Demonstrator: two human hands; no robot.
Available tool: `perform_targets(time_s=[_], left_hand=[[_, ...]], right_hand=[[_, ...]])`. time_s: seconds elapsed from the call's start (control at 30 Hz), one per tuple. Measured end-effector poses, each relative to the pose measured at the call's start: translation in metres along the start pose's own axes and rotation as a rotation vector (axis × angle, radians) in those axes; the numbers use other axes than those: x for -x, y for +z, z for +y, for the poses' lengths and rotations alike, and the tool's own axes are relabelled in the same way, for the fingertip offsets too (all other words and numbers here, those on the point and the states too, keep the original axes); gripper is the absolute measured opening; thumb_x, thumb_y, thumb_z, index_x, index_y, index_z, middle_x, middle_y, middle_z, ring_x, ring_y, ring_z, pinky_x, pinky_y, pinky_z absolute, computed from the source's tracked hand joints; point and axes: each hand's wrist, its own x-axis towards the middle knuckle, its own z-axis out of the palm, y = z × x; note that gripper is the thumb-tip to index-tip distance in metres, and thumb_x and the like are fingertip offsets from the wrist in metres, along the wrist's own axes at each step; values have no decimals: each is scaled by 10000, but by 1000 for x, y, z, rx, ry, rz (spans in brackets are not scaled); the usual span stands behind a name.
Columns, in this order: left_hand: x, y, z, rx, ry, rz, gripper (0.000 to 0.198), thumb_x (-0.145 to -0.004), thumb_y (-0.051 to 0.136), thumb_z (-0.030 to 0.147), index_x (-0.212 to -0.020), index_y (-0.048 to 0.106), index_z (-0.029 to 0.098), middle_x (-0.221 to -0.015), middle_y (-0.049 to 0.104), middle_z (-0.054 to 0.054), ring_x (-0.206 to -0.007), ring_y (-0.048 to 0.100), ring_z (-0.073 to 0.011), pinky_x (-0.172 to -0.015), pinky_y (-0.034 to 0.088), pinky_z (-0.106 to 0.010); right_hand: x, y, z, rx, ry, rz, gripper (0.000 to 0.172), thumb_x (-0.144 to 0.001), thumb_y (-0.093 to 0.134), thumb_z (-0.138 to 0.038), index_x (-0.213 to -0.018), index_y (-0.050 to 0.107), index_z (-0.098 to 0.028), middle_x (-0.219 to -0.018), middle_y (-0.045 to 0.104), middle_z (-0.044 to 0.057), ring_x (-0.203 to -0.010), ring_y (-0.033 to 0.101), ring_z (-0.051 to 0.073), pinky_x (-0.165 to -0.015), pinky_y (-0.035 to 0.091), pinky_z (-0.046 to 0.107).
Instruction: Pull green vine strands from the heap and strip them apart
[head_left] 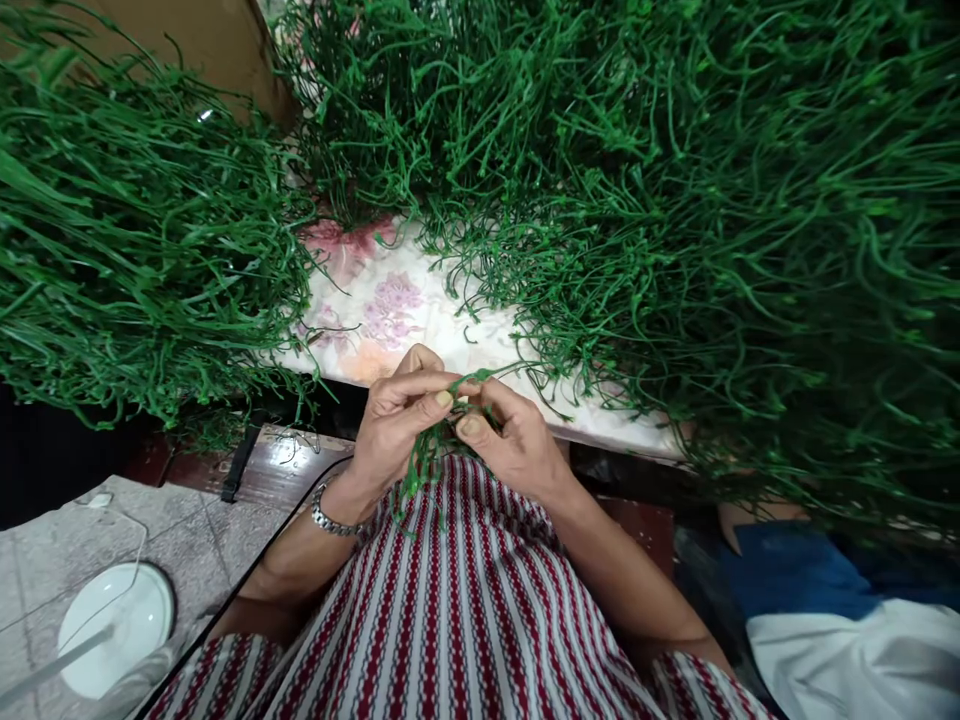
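My left hand [397, 415], with a metal watch [335, 510] on its wrist, pinches a small bunch of thin green stems [426, 462] in front of my striped shirt. The stems hang down below its fingers. Close beside it, my right hand [521, 440] has thumb and fingers closed on the same green stems near their upper part. One stem stretches out to the right over the back of that hand. Both sets of fingertips nearly meet, and they partly hide the stems between them.
A table with a floral cover [420, 290] stands ahead. Large heaps of green stems lie at the left [142, 230] and across the back and right [637, 200]. A white round base [116, 630] rests on the tiled floor. Another person's blue clothing [795, 570] shows at right.
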Motion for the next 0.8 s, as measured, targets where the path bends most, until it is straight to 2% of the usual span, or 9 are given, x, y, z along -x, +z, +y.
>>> perform_targets(time_s=[0.1,0.27,0.37,0.5,0.6,0.67,0.8], left_hand=[[0,2,0,40,-52,-24,124,-696,671,248,-781,753,212,-725,484,-22,-724,464,-136,-637,388,-248],[-1,0,-1,151,-119,-37,100,-691,674,220,-753,752,214,-655,575,-24,-666,523,-136,-651,413,-261],[0,-1,-2,121,-130,-3,90,-708,674,227,-759,746,211,-647,601,-18,-655,541,-132,-656,418,-254],[5,-4,-6,55,-77,-41,108,-720,675,201,-812,730,194,-734,582,-17,-715,533,-115,-654,400,-219],[6,-6,-7,32,-54,-35,69,-707,687,175,-770,716,170,-736,562,-17,-713,520,-105,-647,391,-206],[5,-7,-6,98,-98,-21,30,-712,684,186,-718,700,162,-697,550,-11,-679,509,-98,-632,390,-203],[3,-8,-3,208,-223,-30,75,-686,703,214,-664,673,149,-666,541,-5,-639,497,-92,-605,393,-198]], right_hand=[[0,4,1,-31,5,5,284,-786,595,-402,-886,602,-137,-658,502,-23,-543,365,63,-500,326,175],[2,7,0,7,18,84,184,-818,540,-309,-742,553,-142,-610,451,-39,-545,373,59,-530,338,170],[4,5,-1,38,-17,77,155,-829,531,-272,-748,545,-141,-603,463,-42,-537,385,54,-537,338,166],[4,4,-3,172,-100,94,198,-839,532,-266,-685,497,-147,-579,423,-39,-536,383,61,-541,328,179],[4,4,-5,266,-147,81,169,-857,504,-247,-717,502,-153,-615,466,-20,-562,411,74,-557,336,192],[4,4,-7,272,-177,55,138,-869,485,-231,-759,518,-154,-635,481,-16,-564,413,77,-563,338,197],[3,3,-5,227,-210,-1,145,-882,460,-209,-754,502,-155,-592,399,-40,-530,354,70,-540,309,199]])
